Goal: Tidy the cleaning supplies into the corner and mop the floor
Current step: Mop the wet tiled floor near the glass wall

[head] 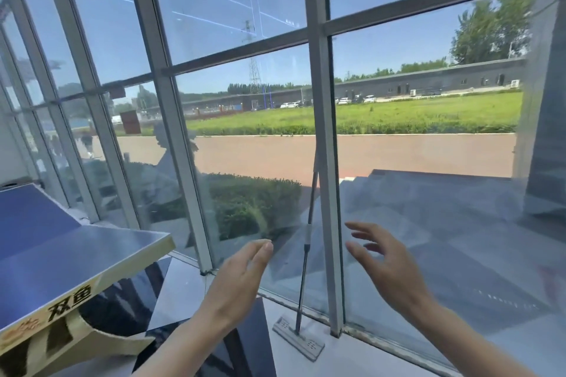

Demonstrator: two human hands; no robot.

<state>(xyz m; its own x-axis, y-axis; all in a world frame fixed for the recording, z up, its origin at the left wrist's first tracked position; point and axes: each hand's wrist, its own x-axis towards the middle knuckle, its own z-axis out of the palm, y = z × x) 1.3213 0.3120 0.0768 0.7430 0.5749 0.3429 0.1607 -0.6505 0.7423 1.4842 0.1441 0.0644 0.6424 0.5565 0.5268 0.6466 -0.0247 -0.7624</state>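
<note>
Nothing's being held right now: both hands are out in front with fingers loose and spread, the left hand (242,278) and the right hand (384,260) hovering on either side of the mop (306,257), not touching it.

From the head view, the mop stands propped against the window post (324,193), its handle leaning on the post and its flat head (298,338) on the floor right at the base of the glass.

What I'd worry about is that lean. It looks pretty casual, so a clumsy grab or a nudge low on the handle could send it sliding along the post and clattering against the glass (251,208).

Room-wise, left of the mop it's tight: the corner of the ping-pong table (92,254) juts in near the left arm, so swinging the handle that way could clip it. Right of the mop the floor strip along the window looks open.
</note>
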